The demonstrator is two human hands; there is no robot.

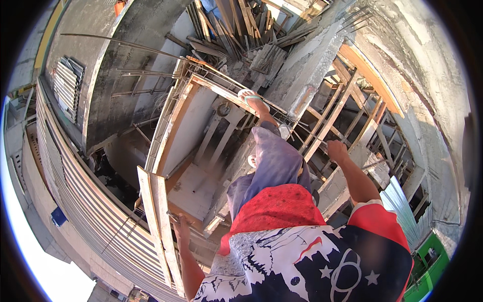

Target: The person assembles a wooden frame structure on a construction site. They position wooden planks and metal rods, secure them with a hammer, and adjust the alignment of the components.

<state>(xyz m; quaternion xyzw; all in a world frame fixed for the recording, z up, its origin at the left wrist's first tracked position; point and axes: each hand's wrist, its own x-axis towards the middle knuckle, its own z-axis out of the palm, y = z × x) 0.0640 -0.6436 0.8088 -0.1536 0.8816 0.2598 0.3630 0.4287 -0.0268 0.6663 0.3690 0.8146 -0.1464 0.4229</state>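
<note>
My left hand [182, 232] is low on the left, right beside two long wooden planks [160, 216]. Its fingers look closed around a small thin thing at the planks' edge, too small to name. On the other side my right hand [337, 151] is a closed fist over the timber framing [329, 118]. Thin rods end close to it, and whether it grips one cannot be seen. One sandaled foot [251, 98] of mine rests on the wooden edge [216, 86] of a formwork box, the other [252, 160] lower, on a concrete ledge.
Deep openings lie below, between the boards. Steel rods [121, 43] jut out at the upper left. A pile of scrap lumber [236, 25] stands at the far side. Corrugated roofing [75, 186] runs along the left; a rough concrete wall [427, 85] rises at the right.
</note>
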